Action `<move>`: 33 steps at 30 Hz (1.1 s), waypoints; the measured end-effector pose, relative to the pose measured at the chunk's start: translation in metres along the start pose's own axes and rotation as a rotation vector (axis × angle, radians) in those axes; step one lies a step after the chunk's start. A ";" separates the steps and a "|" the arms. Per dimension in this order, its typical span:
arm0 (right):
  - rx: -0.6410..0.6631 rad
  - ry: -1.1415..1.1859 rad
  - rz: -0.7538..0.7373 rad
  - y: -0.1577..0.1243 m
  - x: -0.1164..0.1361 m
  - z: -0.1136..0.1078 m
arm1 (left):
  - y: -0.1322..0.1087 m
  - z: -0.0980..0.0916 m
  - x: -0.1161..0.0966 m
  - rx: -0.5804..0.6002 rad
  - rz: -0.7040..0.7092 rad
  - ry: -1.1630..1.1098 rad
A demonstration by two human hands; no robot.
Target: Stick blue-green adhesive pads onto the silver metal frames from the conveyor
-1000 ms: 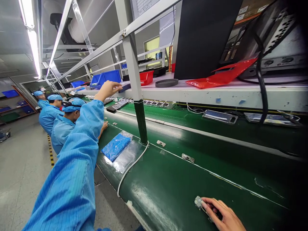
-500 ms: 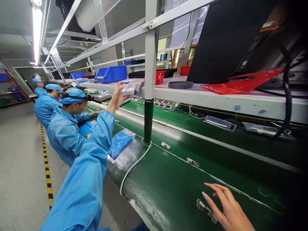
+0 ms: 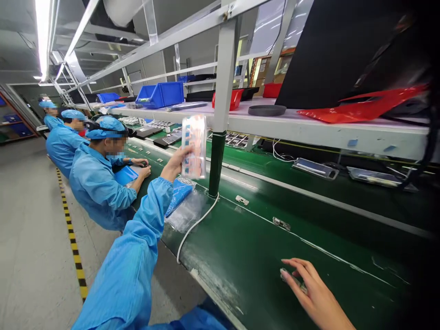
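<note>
My left hand (image 3: 175,163), in a blue sleeve, is raised over the green conveyor belt (image 3: 240,256) and grips a clear plastic sheet of small pinkish parts (image 3: 194,145), held upright. My right hand (image 3: 311,293) lies low at the near edge of the belt with fingers stretched out, its fingertips resting on a small metal part (image 3: 298,283) that is mostly hidden beneath them.
Two more small metal parts (image 3: 281,223) lie further up the belt. A blue cloth in a clear bag (image 3: 178,195) sits beside a grey post (image 3: 220,119). Above the belt, a white shelf (image 3: 275,128) carries blue and red bins. Three people in blue coats work at left (image 3: 98,178).
My left hand took the clear sheet off the shelf and brought it down toward me. My right hand let go of the small metal part, opened, then laid its fingers over it.
</note>
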State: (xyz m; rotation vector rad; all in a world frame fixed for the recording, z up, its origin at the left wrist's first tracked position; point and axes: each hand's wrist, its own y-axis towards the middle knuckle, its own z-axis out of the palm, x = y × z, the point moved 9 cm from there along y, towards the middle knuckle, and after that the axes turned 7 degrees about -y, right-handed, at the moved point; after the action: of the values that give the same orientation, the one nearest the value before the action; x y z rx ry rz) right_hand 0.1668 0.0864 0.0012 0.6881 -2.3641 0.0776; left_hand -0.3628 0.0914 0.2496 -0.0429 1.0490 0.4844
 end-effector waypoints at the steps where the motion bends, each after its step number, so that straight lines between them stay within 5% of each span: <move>1: 0.002 0.006 -0.010 0.001 0.008 0.000 | -0.016 -0.003 0.018 -0.008 -0.017 -0.003; 8: 0.028 0.218 -0.103 0.014 0.109 0.023 | -0.126 0.028 0.159 -0.056 -0.115 -0.126; 12: -0.015 0.423 -0.122 0.029 0.149 0.037 | -0.158 0.066 0.210 -0.042 -0.163 -0.220; 15: -0.145 0.240 -0.116 0.040 0.144 0.027 | -0.168 0.080 0.224 -0.068 -0.136 -0.265; 18: -0.308 -0.083 -0.308 0.038 0.144 0.010 | -0.178 0.087 0.231 -0.070 -0.109 -0.338; 22: -0.249 -0.358 -0.488 0.026 0.147 0.022 | -0.191 0.081 0.253 -0.169 -0.198 -0.534; 27: -0.076 -0.229 -0.497 0.013 0.154 0.032 | -0.193 0.059 0.258 -0.273 -0.178 -0.657; 33: -0.209 -0.145 -0.427 0.003 0.158 0.034 | -0.195 0.047 0.252 -0.313 -0.175 -0.618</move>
State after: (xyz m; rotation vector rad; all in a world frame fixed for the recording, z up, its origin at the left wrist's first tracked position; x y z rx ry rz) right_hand 0.0438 0.0086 0.0727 1.1041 -2.2627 -0.4106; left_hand -0.1434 0.0211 0.0240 -0.2456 0.3545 0.4570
